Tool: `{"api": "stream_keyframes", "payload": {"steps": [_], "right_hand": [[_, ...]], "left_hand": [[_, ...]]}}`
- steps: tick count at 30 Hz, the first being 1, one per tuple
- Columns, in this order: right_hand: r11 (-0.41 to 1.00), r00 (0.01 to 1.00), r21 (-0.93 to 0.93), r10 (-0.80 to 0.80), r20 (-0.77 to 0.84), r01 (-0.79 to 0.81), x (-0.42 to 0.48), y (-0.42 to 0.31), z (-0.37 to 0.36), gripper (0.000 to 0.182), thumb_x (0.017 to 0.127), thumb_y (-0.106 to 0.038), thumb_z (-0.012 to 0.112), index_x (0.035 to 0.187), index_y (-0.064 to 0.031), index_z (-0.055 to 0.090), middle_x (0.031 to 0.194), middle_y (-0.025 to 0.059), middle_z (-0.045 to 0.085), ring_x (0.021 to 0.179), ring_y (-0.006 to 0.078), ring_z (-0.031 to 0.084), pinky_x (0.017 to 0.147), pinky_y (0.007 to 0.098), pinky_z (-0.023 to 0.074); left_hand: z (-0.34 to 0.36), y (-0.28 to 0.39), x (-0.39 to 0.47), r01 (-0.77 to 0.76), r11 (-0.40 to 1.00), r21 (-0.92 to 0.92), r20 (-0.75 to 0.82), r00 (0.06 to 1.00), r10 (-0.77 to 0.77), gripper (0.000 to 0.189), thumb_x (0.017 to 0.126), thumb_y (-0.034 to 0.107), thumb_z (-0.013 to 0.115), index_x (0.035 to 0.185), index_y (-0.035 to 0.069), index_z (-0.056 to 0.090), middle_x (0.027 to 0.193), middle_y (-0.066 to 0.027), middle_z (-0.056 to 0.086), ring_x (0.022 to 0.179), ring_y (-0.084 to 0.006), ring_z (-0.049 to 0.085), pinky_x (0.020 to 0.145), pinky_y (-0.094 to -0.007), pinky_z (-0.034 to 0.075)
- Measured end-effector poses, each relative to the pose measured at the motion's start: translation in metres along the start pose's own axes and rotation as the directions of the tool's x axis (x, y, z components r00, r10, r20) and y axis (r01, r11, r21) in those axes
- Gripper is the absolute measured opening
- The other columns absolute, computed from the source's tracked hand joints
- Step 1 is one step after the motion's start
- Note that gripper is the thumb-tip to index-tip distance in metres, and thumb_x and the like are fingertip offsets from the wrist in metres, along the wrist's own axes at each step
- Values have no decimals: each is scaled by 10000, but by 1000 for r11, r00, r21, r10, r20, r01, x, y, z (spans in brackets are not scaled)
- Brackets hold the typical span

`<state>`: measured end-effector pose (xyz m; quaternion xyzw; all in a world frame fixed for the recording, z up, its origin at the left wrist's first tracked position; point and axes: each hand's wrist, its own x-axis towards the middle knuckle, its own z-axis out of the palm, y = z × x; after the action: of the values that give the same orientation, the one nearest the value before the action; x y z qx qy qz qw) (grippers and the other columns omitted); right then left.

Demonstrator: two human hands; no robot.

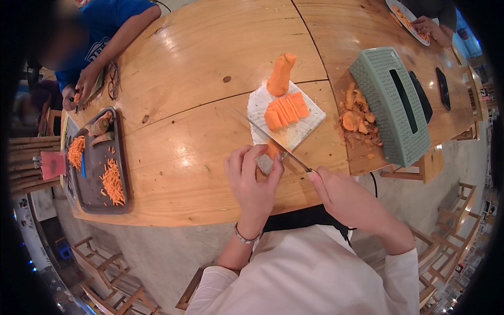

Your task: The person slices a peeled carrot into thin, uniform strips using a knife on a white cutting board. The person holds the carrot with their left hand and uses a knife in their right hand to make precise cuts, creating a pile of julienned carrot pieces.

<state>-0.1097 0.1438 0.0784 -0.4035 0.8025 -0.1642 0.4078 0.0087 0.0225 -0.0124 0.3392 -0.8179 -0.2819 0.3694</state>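
My right hand (346, 193) grips a kitchen knife (271, 138) by its handle, the long blade slanting up and left across the near part of a white cutting pad (313, 114). Under the blade sits a small carrot piece (273, 151), partly hidden. My left hand (255, 177) pinches this piece between thumb and fingers, close to the blade's edge. Beyond the knife, a fanned stack of thin carrot slices (286, 110) rests on the pad. A thick peeled carrot chunk (281, 75) lies at the pad's far corner, reaching past it onto the wooden table (189, 165).
Right of the pad lie carrot peelings (356, 118) beside a green woven-pattern plastic box (393, 106). A brown tray (92, 189) at left carries carrot shreds and unpeeled carrots. At upper left, a person in blue (114, 35) handles carrot; another person's hand (427, 26) touches a plate (405, 17).
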Motion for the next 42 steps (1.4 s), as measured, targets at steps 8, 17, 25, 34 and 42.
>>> {"api": "stream_keyframes", "payload": {"steps": [8, 17, 25, 34, 42], "right_hand": [[988, 984, 85, -115, -134, 127, 6, 1, 10, 381, 1035, -294, 396, 855, 32, 479, 570, 264, 532, 565, 468, 555, 533, 528, 428], [988, 982, -102, -126, -140, 113, 2, 0, 17, 348, 1028, -293, 420, 858, 4, 476, 496, 210, 527, 468, 420, 563, 447, 493, 459], [989, 989, -117, -105, -104, 93, 3, 2, 18, 363, 1032, -284, 407, 849, 19, 487, 511, 217, 543, 494, 426, 579, 467, 491, 480], [963, 963, -45, -268, -13, 267, 19, -3, 3, 291, 1025, -151, 381, 895, 78, 505, 781, 235, 583, 709, 413, 604, 594, 467, 496], [994, 995, 34, -100, -9, 101, 15, -8, 5, 339, 1035, -189, 368, 863, 66, 510, 754, 248, 580, 706, 430, 592, 604, 490, 471]], "left_hand": [[-7, 0, 2, 39, 999, 17, 60, 997, -40, 234, 751, 82, 759, 954, 55, 647, 941, -68, 576, 872, -237, 533, 731, -336, 431], [-5, 0, -1, 149, 988, -45, 78, 986, -146, 274, 719, 69, 779, 958, 71, 644, 947, -84, 582, 873, -262, 532, 730, -358, 443], [-6, -2, 1, 98, 992, -76, 81, 992, -92, 233, 759, 1, 742, 970, 31, 648, 950, -30, 545, 731, -95, 482, 511, -237, 373], [-4, -1, 0, 191, 979, -74, 107, 977, -182, 280, 715, 56, 774, 969, 75, 659, 953, -70, 586, 883, -256, 504, 747, -356, 416], [-2, 0, -4, 126, 992, 2, 62, 990, -126, 269, 732, 66, 771, 979, 75, 665, 961, -61, 593, 875, -227, 498, 688, -327, 402]]}}
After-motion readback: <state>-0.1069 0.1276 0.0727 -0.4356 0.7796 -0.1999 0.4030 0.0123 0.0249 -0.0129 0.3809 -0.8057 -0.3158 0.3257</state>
